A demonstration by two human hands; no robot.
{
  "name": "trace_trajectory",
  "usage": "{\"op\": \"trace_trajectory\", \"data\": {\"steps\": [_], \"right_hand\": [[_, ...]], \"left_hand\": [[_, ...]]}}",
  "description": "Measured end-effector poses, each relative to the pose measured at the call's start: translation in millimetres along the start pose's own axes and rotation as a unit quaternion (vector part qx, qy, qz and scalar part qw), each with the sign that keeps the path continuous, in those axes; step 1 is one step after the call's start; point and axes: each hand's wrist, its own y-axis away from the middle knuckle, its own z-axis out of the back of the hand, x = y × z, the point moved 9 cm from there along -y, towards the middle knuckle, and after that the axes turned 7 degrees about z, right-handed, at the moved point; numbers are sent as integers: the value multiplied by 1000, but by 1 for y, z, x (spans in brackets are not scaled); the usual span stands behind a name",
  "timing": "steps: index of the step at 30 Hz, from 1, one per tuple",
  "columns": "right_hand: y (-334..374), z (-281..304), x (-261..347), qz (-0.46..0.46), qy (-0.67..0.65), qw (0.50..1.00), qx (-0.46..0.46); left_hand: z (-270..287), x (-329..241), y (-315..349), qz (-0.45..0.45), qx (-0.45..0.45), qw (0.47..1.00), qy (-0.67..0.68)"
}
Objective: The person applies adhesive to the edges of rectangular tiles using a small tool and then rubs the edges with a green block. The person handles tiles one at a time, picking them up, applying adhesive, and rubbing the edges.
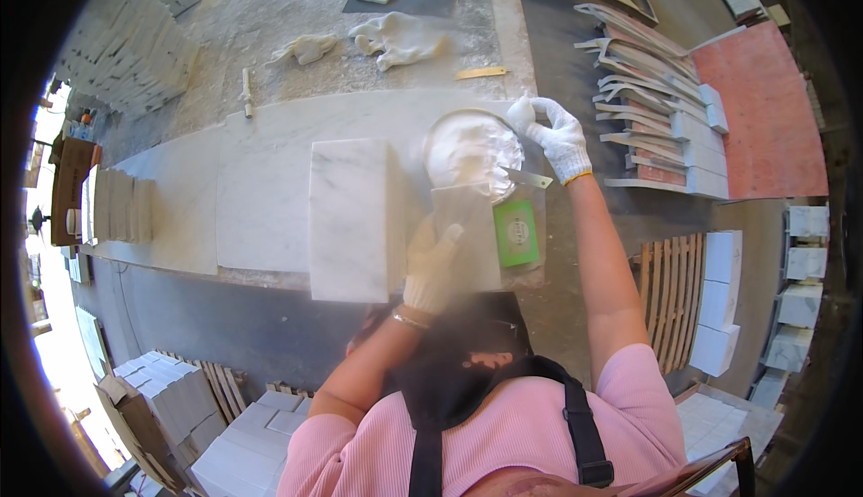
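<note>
My left hand, in a white glove, grips a thin, pale marble tile held upright before my chest. Beyond the tile is a round tray heaped with white powder or paste; which one I cannot tell. A metal scraper sticks out of its right side. My right hand, gloved too, reaches past the tray's far right rim. Its fingers pinch a small white wad, perhaps cloth. Close to my left hand stands a neat stack of marble tiles.
A green box lies near the table's right edge. Beyond are crumpled white gloves or cloths, a yellow strip and a white stick. Off to the right, a rack holds tiles with strips. More tiles stand left.
</note>
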Motion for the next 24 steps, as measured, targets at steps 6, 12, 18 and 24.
{"op": "trace_trajectory", "data": {"steps": [6, 12, 18, 24], "right_hand": [[-2, 5, -6, 14, 79, 997, -2], [57, 33, 64, 61, 222, 973, 17], [90, -4, 75, 35, 233, 964, 124], [80, -2, 61, 38, 213, 971, 97]], "left_hand": [[-2, 0, 6, 12, -2, 1000, 12], [-7, -8, 15, 4, -12, 1000, -13], [-15, -17, 19, -16, -13, 999, -28], [-7, -21, 22, -37, -55, 996, -61]]}}
